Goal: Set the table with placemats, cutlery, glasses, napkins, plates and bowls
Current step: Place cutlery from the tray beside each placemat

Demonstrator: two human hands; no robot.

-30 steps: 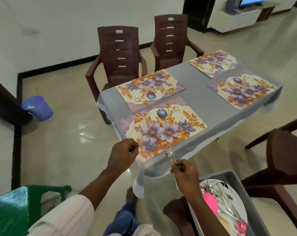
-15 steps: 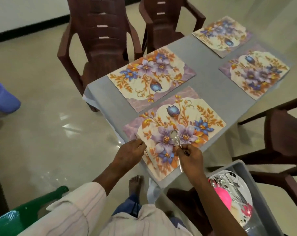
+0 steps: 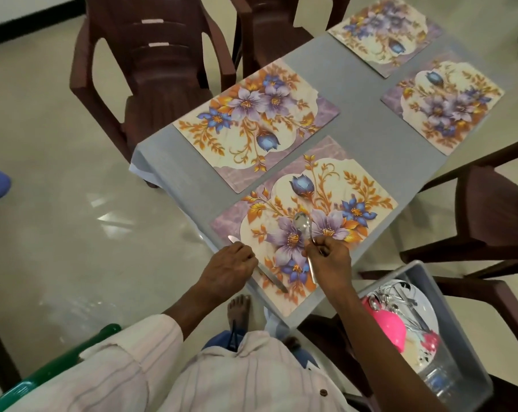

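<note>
Several floral placemats lie on the grey table [image 3: 361, 114]. Over the left end of the nearest placemat [image 3: 326, 185], my left hand [image 3: 228, 269] holds a table knife [image 3: 269, 278] whose tip points away to the left. My right hand [image 3: 329, 260] pinches a steel spoon [image 3: 301, 223] by its handle, bowl end pointing away over the purple flowers. A second metal handle shows below my right hand. A grey bin [image 3: 471, 352] at lower right holds a plate, more cutlery and a pink bowl [image 3: 391, 325].
Two brown plastic chairs [image 3: 151, 72] stand at the table's far side, and another chair [image 3: 495, 221] is on the right by the bin. A green chair [image 3: 53, 373] sits at lower left. My bare foot [image 3: 238, 310] is under the table edge.
I have leaned closer over the table. Both hands moved forward over the nearest placemat, the knife now lying low along its left edge and the spoon over the flowers.
</note>
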